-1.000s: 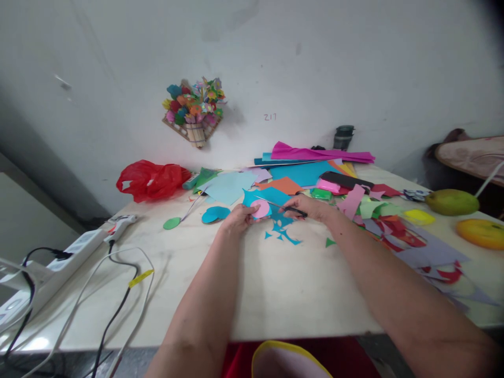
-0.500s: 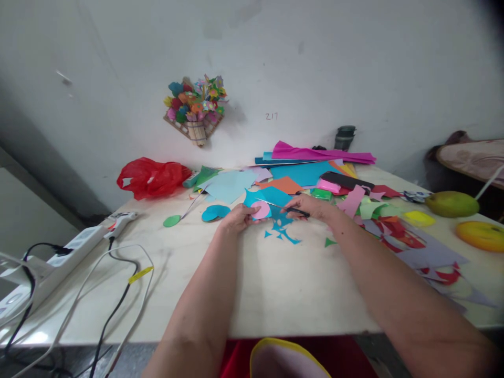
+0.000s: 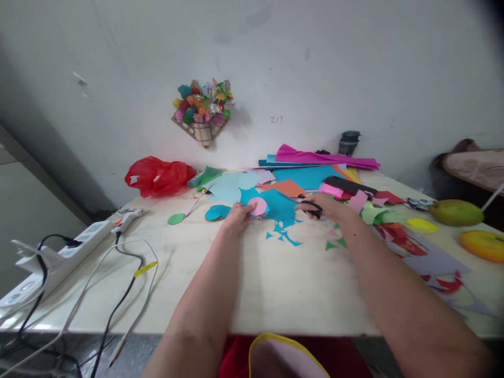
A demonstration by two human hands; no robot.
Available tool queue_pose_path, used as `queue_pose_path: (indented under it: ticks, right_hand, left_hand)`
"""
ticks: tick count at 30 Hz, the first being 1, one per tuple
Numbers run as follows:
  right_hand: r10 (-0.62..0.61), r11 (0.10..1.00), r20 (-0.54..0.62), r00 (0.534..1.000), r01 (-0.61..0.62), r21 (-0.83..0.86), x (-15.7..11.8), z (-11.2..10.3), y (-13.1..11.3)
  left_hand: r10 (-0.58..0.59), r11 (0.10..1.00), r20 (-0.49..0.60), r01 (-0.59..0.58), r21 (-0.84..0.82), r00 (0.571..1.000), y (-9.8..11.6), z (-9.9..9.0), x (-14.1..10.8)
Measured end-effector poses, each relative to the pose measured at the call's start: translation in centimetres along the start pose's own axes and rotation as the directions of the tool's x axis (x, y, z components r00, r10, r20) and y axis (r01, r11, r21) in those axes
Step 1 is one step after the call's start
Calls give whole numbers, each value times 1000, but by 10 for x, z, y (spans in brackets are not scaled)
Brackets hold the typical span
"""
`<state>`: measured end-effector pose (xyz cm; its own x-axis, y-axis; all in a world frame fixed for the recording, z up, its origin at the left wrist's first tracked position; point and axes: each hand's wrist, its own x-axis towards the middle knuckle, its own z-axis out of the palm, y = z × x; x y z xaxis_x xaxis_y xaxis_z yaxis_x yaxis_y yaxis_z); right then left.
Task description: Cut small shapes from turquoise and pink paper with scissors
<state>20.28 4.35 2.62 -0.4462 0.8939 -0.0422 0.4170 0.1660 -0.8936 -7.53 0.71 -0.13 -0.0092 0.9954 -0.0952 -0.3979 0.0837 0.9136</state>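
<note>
My left hand [image 3: 238, 216] pinches a pink paper circle [image 3: 259, 207] together with a piece of blue paper [image 3: 248, 195] behind it. In my right hand [image 3: 323, 206] is a pair of black-handled scissors [image 3: 312, 208], fingers wrapped round the handles; the blades point left, apart from the pink circle. Beneath and between the hands lie a larger blue sheet [image 3: 280, 206] and small blue scraps [image 3: 289, 237]. Left of my left hand rest blue cut-out shapes [image 3: 217, 212] and a green paper oval [image 3: 176, 219].
A red plastic bag [image 3: 159, 176], coloured paper sheets and a black phone [image 3: 348, 187] lie toward the wall. Paper scraps, a green mango [image 3: 455, 212] and a yellow-orange fruit [image 3: 482, 245] are at the right. A power strip [image 3: 59, 265] with cables runs along the left edge.
My right hand has drawn the scissors to the right, off the paper in my left hand. The left hand still pinches the pink circle. The whole view has shifted slightly.
</note>
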Motion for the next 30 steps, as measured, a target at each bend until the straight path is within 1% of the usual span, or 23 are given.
queue_pose_path:
  ticks: [1, 2, 3, 4, 6, 8, 11, 13, 15, 17, 18, 19, 20, 21, 22, 25, 30]
  right_hand:
    - [22, 998, -40, 999, -24, -62, 2, 3, 0]
    - [39, 984, -76, 996, -52, -172, 5, 7, -2]
    - [34, 948, -109, 993, -67, -312, 7, 12, -4]
    - [18, 891, -135, 991, -77, -448, 9, 18, -8]
    - [11, 761, -190, 982, -132, -635, 10, 31, -16]
    - [-55, 692, -176, 983, -89, -717, 9, 41, -23]
    - [-67, 678, -140, 988, -58, -733, 7, 46, -27]
    - [-78, 704, -183, 980, -76, -706, 7, 45, -27]
    - [-103, 777, -241, 965, -73, -626, 7, 44, -27]
    - [-108, 896, -241, 964, -11, -445, 8, 47, -28]
    - [-99, 947, -213, 972, 27, -320, 8, 49, -29]
    - [-92, 980, -172, 981, 59, -189, 8, 52, -30]
    - [-86, 994, -129, 988, 77, -74, 8, 55, -30]
    - [-88, 996, -99, 991, 90, 7, 8, 58, -30]
    - [-100, 993, -76, 992, 104, 52, 8, 60, -30]
    - [-134, 987, -71, 988, 140, 81, 9, 66, -26]
    - [-119, 990, -117, 986, 128, 67, 12, 69, -24]
  left_hand:
    - [8, 1000, 3, -8, 16, 1000, 0, 0, 0]
    - [19, 999, 7, -19, 40, 1000, -1, 1, -1]
    - [29, 998, 11, -29, 62, 1000, -1, 2, -1]
    - [31, 996, 23, -33, 78, 999, -2, 3, -2]
    - [42, 994, 47, -46, 101, 998, -3, 6, -4]
    - [58, 991, 69, -66, 118, 996, -6, 8, -5]
    - [80, 988, 103, -92, 123, 992, -11, 9, -6]
    - [87, 988, 136, -103, 116, 987, -13, 8, -7]
    - [88, 987, 168, -109, 117, 982, -15, 7, -7]
    - [72, 986, 188, -98, 134, 979, -17, 5, -6]
    - [60, 985, 198, -90, 147, 978, -17, 5, -7]
    - [47, 983, 207, -82, 163, 977, -18, 5, -7]
    - [36, 980, 215, -76, 182, 976, -18, 5, -7]
    - [30, 976, 223, -77, 204, 974, -18, 5, -8]
    - [30, 970, 231, -84, 229, 972, -18, 6, -9]
    - [44, 943, 234, -118, 312, 971, -15, 11, -14]
    - [52, 910, 254, -151, 385, 966, -9, 19, -20]
